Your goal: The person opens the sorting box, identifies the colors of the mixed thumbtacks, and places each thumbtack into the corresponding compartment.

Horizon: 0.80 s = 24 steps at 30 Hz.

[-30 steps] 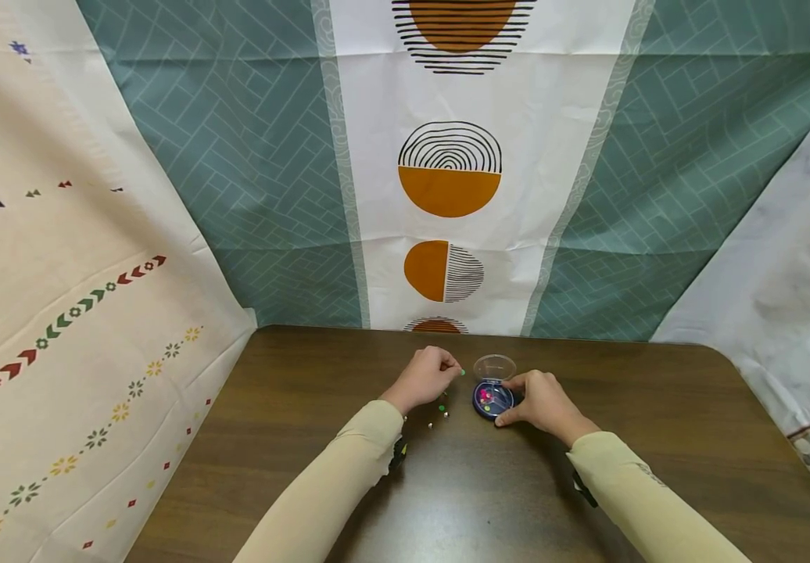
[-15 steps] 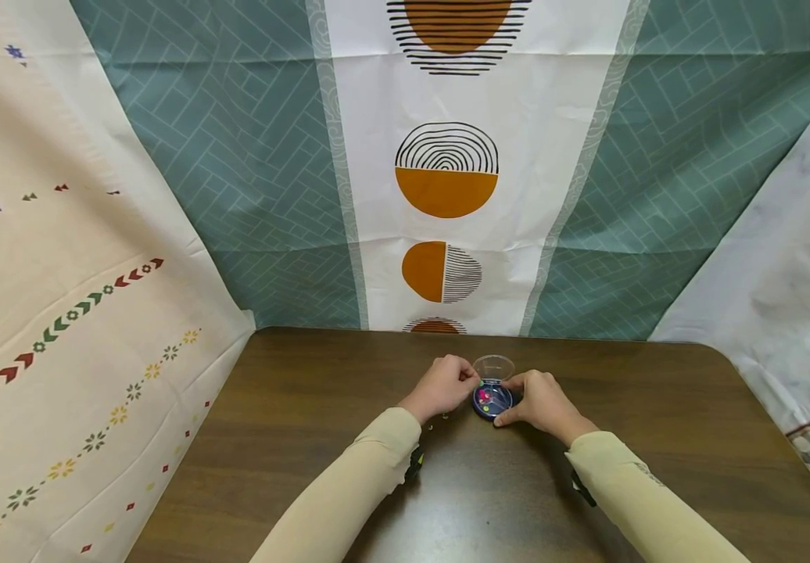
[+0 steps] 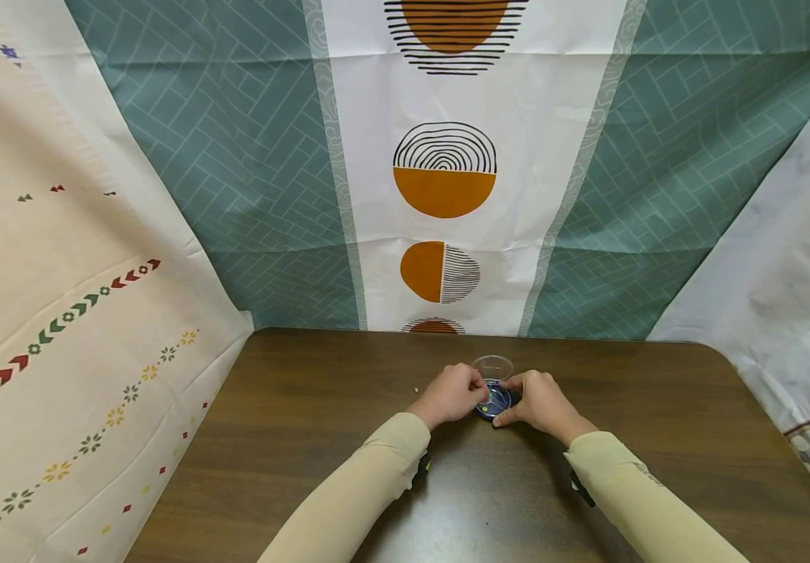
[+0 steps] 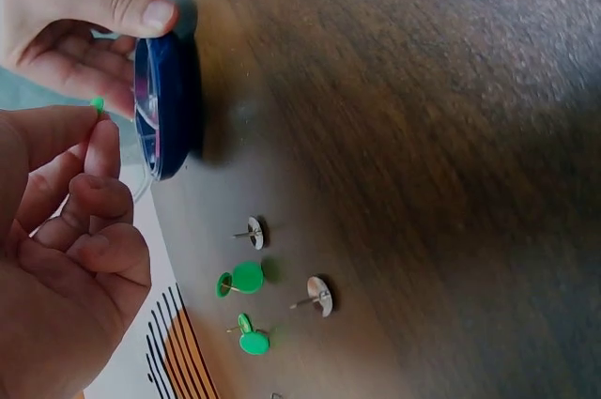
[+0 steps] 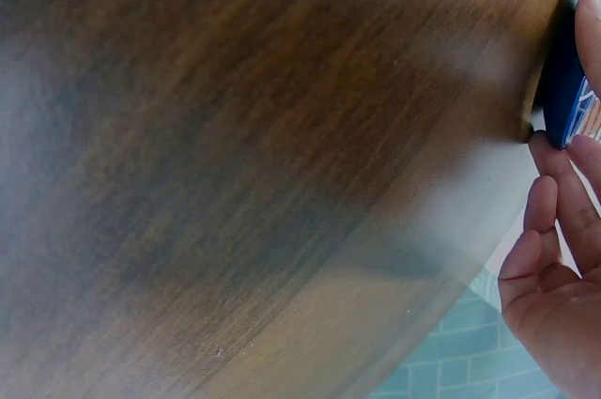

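A round dark-blue case (image 3: 496, 408) with a divided inside lies on the table, its clear lid (image 3: 492, 364) raised at the back. My left hand (image 3: 449, 393) is over the case's left part and pinches a green thumbtack (image 4: 98, 104) between thumb and fingertips. Around the right side of the case, my right hand (image 3: 546, 404) holds it with thumb and fingers. Inside are some coloured tacks, mostly hidden by my left hand. On the table by my left hand, the left wrist view shows loose green thumbtacks (image 4: 248, 277) and silver thumbtacks (image 4: 321, 296).
The brown wooden table (image 3: 306, 438) ends at a patterned curtain (image 3: 292, 195) behind the case. A cream cloth (image 3: 60, 352) hangs at the left, and a pale marbled cloth (image 3: 778, 274) at the right. One small tack (image 3: 416, 389) lies left of my left hand.
My left hand has moved right with the green thumbtack, from beside the case to over its left part. My right hand has stayed on the case.
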Each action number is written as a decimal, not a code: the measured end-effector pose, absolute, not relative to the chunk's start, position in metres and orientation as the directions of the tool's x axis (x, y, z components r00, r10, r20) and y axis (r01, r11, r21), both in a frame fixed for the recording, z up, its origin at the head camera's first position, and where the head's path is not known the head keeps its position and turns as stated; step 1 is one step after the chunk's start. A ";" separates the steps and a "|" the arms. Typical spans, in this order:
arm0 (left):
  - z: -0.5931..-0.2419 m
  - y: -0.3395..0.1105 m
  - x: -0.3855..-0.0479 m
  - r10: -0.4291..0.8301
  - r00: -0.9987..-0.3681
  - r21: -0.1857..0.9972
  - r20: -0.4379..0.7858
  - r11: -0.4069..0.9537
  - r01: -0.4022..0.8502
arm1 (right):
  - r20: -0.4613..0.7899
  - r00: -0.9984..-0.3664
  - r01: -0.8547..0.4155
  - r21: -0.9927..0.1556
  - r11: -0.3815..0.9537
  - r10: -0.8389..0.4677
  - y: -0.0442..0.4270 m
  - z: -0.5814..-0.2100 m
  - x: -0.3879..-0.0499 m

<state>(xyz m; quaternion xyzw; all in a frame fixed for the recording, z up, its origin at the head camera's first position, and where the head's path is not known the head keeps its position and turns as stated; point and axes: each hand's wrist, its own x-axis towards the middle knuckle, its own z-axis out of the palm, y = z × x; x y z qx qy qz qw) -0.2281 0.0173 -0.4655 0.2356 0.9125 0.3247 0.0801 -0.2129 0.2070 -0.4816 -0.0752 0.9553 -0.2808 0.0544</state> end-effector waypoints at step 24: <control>-0.465 0.019 -0.228 0.537 -0.844 0.571 -0.001 0.693 0.440 | -0.065 -0.982 -0.113 -0.549 0.828 -0.177 0.208 -0.480 -0.212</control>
